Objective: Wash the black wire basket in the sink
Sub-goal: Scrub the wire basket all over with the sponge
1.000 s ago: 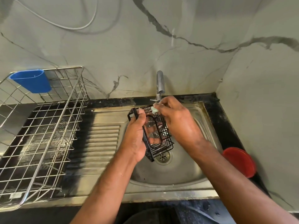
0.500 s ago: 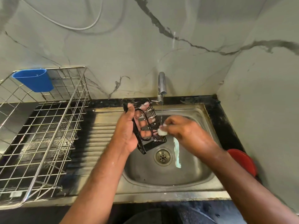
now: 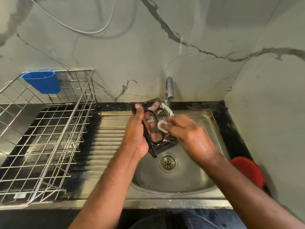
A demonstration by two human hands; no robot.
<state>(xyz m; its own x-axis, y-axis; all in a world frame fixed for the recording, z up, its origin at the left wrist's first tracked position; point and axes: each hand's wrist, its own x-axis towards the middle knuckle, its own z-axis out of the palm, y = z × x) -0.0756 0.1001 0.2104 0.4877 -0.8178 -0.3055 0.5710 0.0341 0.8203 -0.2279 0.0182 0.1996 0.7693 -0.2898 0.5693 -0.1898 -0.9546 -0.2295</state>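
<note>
Head view: my left hand (image 3: 137,129) grips the basket (image 3: 162,142) over the sink (image 3: 212,119), under the tap (image 3: 169,90); my right hand (image 3: 188,132) pinches something pale, perhaps a sponge (image 3: 160,125), against it.

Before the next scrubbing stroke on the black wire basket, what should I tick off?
1. Left hand has a firm grip on the black wire basket: ok.
2. Basket held over the sink: ok.
3. Right hand holds the white scrubbing pad against the basket: ok.
4. Tap running: cannot tell.
5. Drain unblocked: ok.
6. Basket free of residue: cannot tell.
</note>
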